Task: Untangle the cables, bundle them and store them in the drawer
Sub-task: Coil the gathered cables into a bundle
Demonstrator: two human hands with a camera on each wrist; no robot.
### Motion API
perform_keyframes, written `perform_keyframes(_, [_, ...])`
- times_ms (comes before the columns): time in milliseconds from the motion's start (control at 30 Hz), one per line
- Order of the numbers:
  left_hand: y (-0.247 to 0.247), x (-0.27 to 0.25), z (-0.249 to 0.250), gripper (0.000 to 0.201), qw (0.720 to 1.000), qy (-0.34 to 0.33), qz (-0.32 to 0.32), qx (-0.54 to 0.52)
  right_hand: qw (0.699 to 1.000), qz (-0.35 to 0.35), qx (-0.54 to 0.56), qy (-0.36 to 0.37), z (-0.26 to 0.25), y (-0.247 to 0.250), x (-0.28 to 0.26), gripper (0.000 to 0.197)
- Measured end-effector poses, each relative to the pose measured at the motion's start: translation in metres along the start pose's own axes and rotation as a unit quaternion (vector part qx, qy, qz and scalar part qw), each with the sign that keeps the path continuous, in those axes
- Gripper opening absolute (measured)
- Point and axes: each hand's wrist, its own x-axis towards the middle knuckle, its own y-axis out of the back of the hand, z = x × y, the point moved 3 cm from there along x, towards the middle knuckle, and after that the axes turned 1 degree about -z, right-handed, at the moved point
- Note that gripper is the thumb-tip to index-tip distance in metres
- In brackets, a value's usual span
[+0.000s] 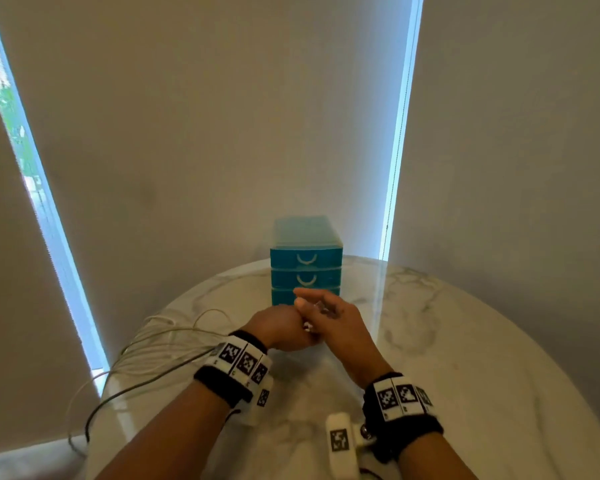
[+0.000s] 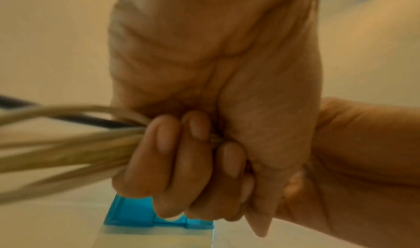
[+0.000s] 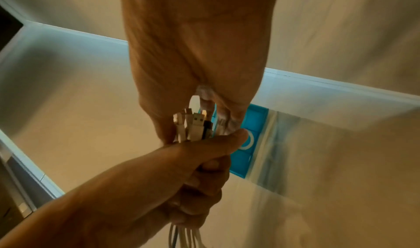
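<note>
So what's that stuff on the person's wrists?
Both arms are bare, with no sleeves. Each wrist wears a black band carrying white tiles printed with black square-pattern markers. A small white box with its own marker hangs under the right wrist.

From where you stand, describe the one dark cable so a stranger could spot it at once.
Start at the round marble table, then find the left hand in front of the blue drawers, gripping a bunch of cables that trail off the table's left edge. The dark cable runs in that bunch. All its neighbours are white; it alone is dark.
</note>
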Motion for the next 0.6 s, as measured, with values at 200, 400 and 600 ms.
perform_keyframes(200, [0.009, 0.007, -0.004, 0.041, 0.996, 0.016, -0.044, -0.081, 0.999, 0.042, -0.029, -0.007, 0.007, -0.002, 0.002, 0.029])
perform_keyframes(400, [0.023, 0.006, -0.007, 0.028, 0.993, 0.07, 0.0, -0.099, 0.992, 0.052, 0.106, -0.055, -0.001, 0.009, 0.004, 0.034])
perform_keyframes(600, [0.022, 0.007, 0.01, 0.015, 0.999, 0.029, 0.014, -0.032, 0.999, 0.002, 0.037, -0.04, 0.004, -0.011, 0.003, 0.041])
